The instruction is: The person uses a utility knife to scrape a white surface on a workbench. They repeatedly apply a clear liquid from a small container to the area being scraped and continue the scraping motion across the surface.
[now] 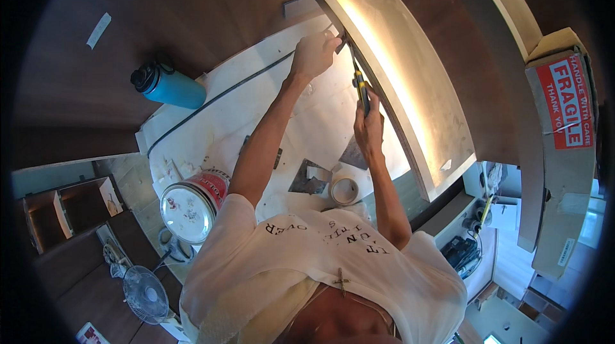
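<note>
My right hand (369, 128) grips a yellow-and-black utility knife (361, 89). Its blade points away from me, along the dark edge of a light wooden shelf panel (447, 152). Close to the blade tip, my left hand (314, 55) pinches a small dark piece (341, 42) against that edge. What the piece is made of is hard to make out. A bright strip of light runs along the panel's face. Below both hands lies a white work surface (269, 123), with dark sheet scraps (307, 178) and a roll of tape (344, 190) on it.
A blue bottle (178, 87) and a long dark strip (240, 82) lie at left. A paint can (190, 209) stands by my left arm. A fan (145, 293) is at lower left. At right, a cardboard box (559, 190) with a fragile label rests against the cabinet.
</note>
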Demonstrator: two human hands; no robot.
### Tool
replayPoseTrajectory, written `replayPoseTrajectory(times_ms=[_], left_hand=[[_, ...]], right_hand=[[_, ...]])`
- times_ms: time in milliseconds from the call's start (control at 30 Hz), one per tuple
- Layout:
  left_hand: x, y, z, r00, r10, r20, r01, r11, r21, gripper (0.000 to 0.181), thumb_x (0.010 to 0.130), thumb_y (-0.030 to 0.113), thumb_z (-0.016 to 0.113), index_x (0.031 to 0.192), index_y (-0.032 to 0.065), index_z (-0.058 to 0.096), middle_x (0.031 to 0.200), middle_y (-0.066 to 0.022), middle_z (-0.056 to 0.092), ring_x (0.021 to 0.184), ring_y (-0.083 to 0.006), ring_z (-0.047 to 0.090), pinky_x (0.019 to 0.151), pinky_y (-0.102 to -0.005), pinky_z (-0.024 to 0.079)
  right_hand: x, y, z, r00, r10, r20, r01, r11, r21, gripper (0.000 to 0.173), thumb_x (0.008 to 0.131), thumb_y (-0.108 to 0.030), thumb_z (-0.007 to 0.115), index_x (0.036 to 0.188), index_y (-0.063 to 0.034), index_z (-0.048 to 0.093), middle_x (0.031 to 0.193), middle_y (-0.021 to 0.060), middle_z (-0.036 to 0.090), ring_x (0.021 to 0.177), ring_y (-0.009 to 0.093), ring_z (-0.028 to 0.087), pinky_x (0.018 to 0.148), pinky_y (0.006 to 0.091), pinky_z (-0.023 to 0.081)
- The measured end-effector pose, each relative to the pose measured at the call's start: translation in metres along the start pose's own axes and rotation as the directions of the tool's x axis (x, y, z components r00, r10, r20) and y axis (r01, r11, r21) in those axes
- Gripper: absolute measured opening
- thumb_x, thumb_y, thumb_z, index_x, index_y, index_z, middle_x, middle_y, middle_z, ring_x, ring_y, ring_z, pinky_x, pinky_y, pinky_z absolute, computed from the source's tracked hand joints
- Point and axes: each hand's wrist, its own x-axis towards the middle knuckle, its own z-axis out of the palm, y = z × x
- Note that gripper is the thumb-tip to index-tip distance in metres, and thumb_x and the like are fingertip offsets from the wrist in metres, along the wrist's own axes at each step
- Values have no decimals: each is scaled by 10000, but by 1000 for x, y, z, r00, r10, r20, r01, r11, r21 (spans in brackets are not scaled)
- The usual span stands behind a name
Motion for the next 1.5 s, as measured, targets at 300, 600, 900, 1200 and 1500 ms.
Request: replayPoseTrajectory(times_ms=[300,600,900,1200,1500], left_hand=[[0,-17,7,987,145,-63,-142,989,41,272,983,280,618,901,30,686,739,-216,660,680,-382,661,636,-433,507],[2,-44,15,937,317,-149,-295,943,153,269,988,257,602,866,24,658,776,-234,655,740,-434,655,649,-435,506],[0,-18,4,991,132,7,-132,991,26,282,992,265,605,852,22,631,720,-221,619,641,-385,612,613,-446,477],[2,-24,5,968,249,-38,-247,968,47,257,986,263,622,881,33,667,707,-205,630,633,-367,620,616,-431,486],[1,-52,13,947,305,-105,-291,948,128,244,993,258,591,938,51,706,875,-226,702,904,-445,686,740,-471,535]], right_hand=[[12,-2,14,999,-19,-28,19,1000,1,420,1028,-96,514,1444,-108,455,729,157,599,610,255,600,606,393,473],[-18,102,37,918,-382,-110,358,915,-188,445,1053,-134,509,1484,-166,400,711,194,643,596,335,648,580,427,491],[5,-2,6,1000,14,-20,-13,999,50,441,1018,-83,526,1450,-147,465,746,120,591,642,215,589,632,354,475],[17,-11,10,975,-207,-83,205,978,-29,378,1041,-98,519,1405,-114,415,670,178,609,538,308,604,547,398,468],[-38,77,14,956,-295,4,287,928,-237,457,1023,-73,524,1459,-146,410,1005,270,720,909,436,726,786,529,547]])
